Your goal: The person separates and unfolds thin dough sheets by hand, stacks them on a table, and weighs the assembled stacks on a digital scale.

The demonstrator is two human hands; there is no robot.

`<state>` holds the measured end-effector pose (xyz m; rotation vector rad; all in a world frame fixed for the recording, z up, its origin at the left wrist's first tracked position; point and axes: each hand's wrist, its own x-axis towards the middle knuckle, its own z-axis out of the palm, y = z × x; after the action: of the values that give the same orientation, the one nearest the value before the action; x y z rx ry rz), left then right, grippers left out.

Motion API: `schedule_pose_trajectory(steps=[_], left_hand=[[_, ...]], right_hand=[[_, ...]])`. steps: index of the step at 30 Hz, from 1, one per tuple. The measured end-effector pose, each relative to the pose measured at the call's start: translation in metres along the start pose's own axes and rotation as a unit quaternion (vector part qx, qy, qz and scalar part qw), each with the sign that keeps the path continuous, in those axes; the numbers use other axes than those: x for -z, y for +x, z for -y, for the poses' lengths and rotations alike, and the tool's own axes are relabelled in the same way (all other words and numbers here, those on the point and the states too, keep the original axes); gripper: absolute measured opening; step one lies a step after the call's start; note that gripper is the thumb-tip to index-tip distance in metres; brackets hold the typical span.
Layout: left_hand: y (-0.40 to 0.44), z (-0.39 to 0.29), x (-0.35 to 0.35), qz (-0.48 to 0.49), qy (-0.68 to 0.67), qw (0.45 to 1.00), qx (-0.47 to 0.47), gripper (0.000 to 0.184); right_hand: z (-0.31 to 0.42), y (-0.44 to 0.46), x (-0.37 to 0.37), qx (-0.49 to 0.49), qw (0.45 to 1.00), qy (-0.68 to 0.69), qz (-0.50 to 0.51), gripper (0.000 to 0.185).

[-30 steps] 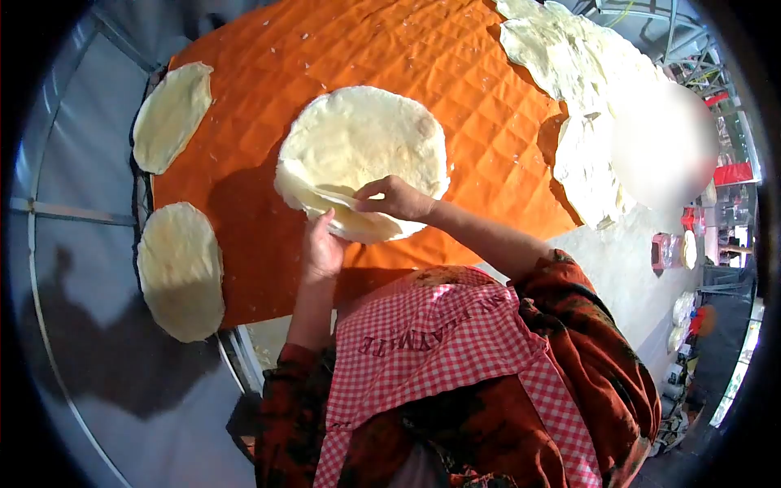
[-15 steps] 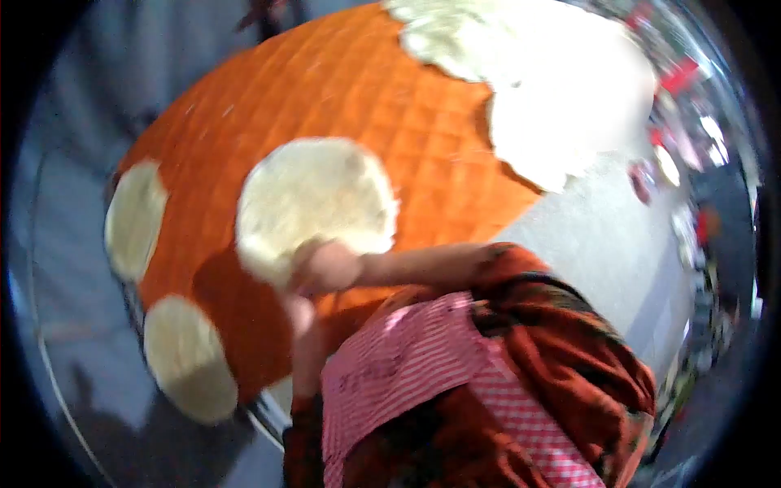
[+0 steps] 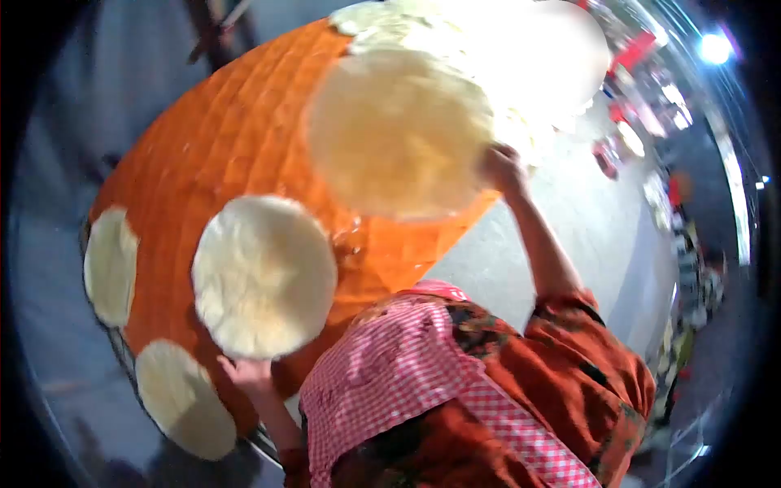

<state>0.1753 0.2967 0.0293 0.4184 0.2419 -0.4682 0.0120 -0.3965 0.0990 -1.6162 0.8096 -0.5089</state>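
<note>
My right hand is closed on the right edge of a large round flatbread, which is raised above the orange quilted cloth and blurred by motion. Another pale round flatbread lies flat on the cloth, nearer to me. At that one's near edge is my left hand, palm up with its fingers apart. Whether the fingertips touch the bread I cannot tell. Two more flatbreads lie at the left border, one thin round and, below it, a second round partly in shadow.
The orange quilted cloth covers much of the surface. Overlapping flatbreads spread along its far side, overexposed toward the right. Grey floor lies to the right, with jumbled items beyond. A bright lamp shines at upper right.
My hands were together at the near edge of the middle flatbread. Now they are apart: the right has carried a flatbread up and away to the right, while another shows beneath. The view has shifted.
</note>
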Motion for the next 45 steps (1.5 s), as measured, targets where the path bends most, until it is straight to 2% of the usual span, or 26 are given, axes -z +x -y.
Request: schedule_pose_trajectory(steps=[1,2,3,4,5,6,7,9,11,12,13,14,15,17,23,24,28,31,35,37,39,40,41,42,43,45], left_hand=[[0.003,-0.003,0.031,0.023,-0.101,0.994,0.017,0.057],[0.0,0.003,0.022,-0.019,0.016,0.999,-0.045,0.06],[-0.004,0.009,0.012,-0.074,0.136,0.983,-0.095,0.063],[0.005,0.009,0.017,-0.043,-0.038,0.998,-0.02,0.061],[0.004,0.013,-0.004,-0.055,-0.041,0.998,-0.01,0.061],[0.003,0.016,-0.019,-0.016,-0.026,0.999,-0.016,0.062],[0.005,0.018,-0.016,0.031,-0.034,0.999,-0.009,0.062],[0.008,0.017,-0.017,0.023,-0.011,1.0,-0.001,0.055],[0.013,0.018,-0.022,0.007,0.07,0.997,-0.017,0.05],[0.015,0.019,-0.027,0.002,0.079,0.997,-0.019,0.049],[0.014,0.021,-0.033,-0.004,0.088,0.996,-0.021,0.048],[0.014,0.022,-0.038,-0.01,0.098,0.995,-0.022,0.047],[0.013,0.023,-0.04,-0.006,0.097,0.995,-0.016,0.047],[0.016,0.022,-0.038,0.003,0.098,0.995,-0.001,0.047],[0.009,0.029,-0.04,-0.034,0.149,0.988,-0.026,0.054],[0.008,0.031,-0.039,-0.028,0.149,0.988,-0.03,0.055],[-0.001,0.04,-0.065,-0.066,0.266,0.958,-0.082,0.057],[0.0,0.046,-0.07,-0.085,0.282,0.951,-0.097,0.06],[0.012,0.046,-0.058,-0.041,0.323,0.933,-0.15,0.061],[0.008,0.049,-0.053,-0.147,0.365,0.907,-0.148,0.049],[0.009,0.054,-0.067,-0.222,0.402,0.877,-0.141,0.037],[0.025,0.052,-0.019,-0.253,0.432,0.847,-0.178,0.034],[0.036,0.045,0.02,-0.155,0.271,0.931,-0.191,0.036],[0.017,0.052,-0.034,-0.288,0.339,0.88,-0.165,0.034],[0.016,0.046,0.007,-0.184,0.488,0.825,-0.218,0.035],[0.02,0.021,0.09,-0.092,0.59,0.765,-0.242,0.038]], right_hand=[[-0.017,-0.036,0.007,0.058,0.993,0.022,-0.105,0.022],[-0.019,-0.049,0.022,-0.064,0.991,0.009,-0.119,0.04],[-0.061,-0.038,0.052,-0.148,0.973,-0.048,-0.172,0.046],[-0.096,-0.036,0.072,-0.106,0.912,-0.321,-0.233,0.049],[-0.117,-0.042,0.079,-0.034,0.775,-0.564,-0.283,0.051],[-0.089,-0.061,0.038,0.101,0.823,-0.467,-0.308,0.048],[-0.057,-0.072,-0.005,0.149,0.85,-0.432,-0.263,0.043],[-0.096,-0.053,-0.062,0.166,0.968,-0.178,-0.06,0.032],[-0.056,-0.081,-0.177,0.11,0.947,-0.195,0.229,0.024],[0.038,-0.137,-0.242,0.037,0.919,-0.185,0.346,0.029],[0.042,-0.154,-0.288,0.049,0.881,-0.124,0.454,0.035],[0.044,-0.172,-0.326,0.118,0.842,-0.105,0.516,0.043],[0.063,-0.197,-0.357,0.067,0.835,-0.071,0.542,0.053],[0.07,-0.221,-0.399,0.311,0.786,-0.197,0.497,0.061],[0.053,-0.218,-0.42,0.252,0.766,-0.175,0.565,0.063],[0.051,-0.213,-0.418,0.187,0.773,-0.14,0.59,0.057],[0.049,-0.197,-0.42,0.131,0.761,-0.105,0.627,0.043],[0.036,-0.196,-0.419,0.061,0.791,-0.076,0.603,0.039],[0.007,-0.185,-0.43,0.194,0.777,-0.153,0.578,0.031],[0.018,-0.21,-0.434,0.246,0.79,-0.281,0.487,0.028],[0.024,-0.22,-0.438,0.315,0.788,-0.302,0.434,0.025],[0.03,-0.219,-0.442,0.335,0.788,-0.294,0.424,0.024],[0.039,-0.212,-0.447,0.342,0.792,-0.279,0.423,0.022],[0.048,-0.197,-0.45,0.344,0.799,-0.262,0.418,0.021],[0.059,-0.173,-0.451,0.344,0.811,-0.24,0.408,0.02],[0.081,-0.096,-0.433,0.35,0.856,-0.183,0.333,0.018]])
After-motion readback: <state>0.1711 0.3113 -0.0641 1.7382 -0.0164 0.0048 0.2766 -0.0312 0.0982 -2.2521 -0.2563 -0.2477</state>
